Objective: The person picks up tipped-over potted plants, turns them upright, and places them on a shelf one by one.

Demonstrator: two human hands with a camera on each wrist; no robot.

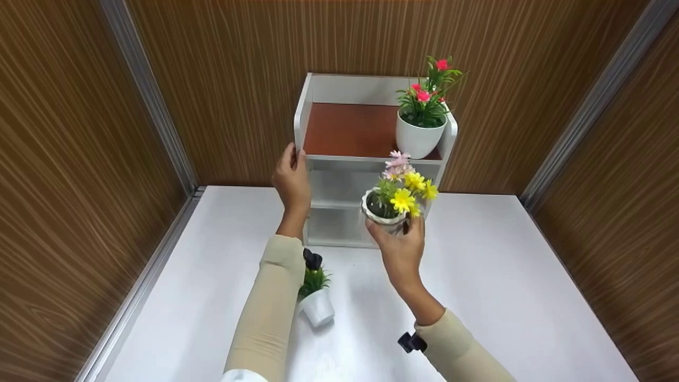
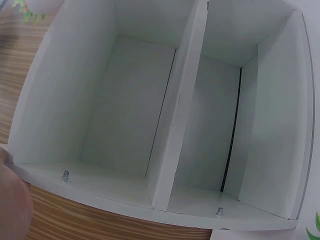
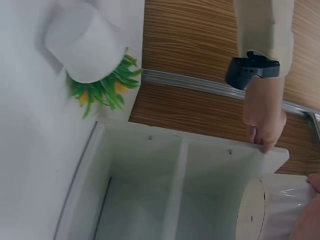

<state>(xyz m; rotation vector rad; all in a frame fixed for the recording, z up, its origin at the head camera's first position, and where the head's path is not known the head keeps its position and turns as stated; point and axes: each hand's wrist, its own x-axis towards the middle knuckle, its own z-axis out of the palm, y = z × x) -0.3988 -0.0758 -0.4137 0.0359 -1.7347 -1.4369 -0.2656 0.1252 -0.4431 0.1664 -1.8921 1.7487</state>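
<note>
My right hand [image 1: 401, 253] grips a small white flower pot [image 1: 384, 220] with pink and yellow flowers, thumb on the near side. It is held up in front of a white shelf unit [image 1: 339, 158]; the right wrist view shows the underside of the pot [image 3: 251, 210]. At the unit's left side panel my left hand [image 1: 293, 183] pinches the front edge, near the top board. A white pot with red flowers [image 1: 420, 139] stands on the top board's right end. In the left wrist view, only part of the left hand [image 2: 15, 202] shows at the edge.
Another white pot [image 1: 318, 307] with green leaves and yellow flowers is on the white table [image 1: 175, 297], partly hidden by the left sleeve. Two compartments [image 2: 135, 105] open below the top board, split by a divider [image 2: 182, 115]. Wood-grain walls [image 1: 238, 95] surround the table.
</note>
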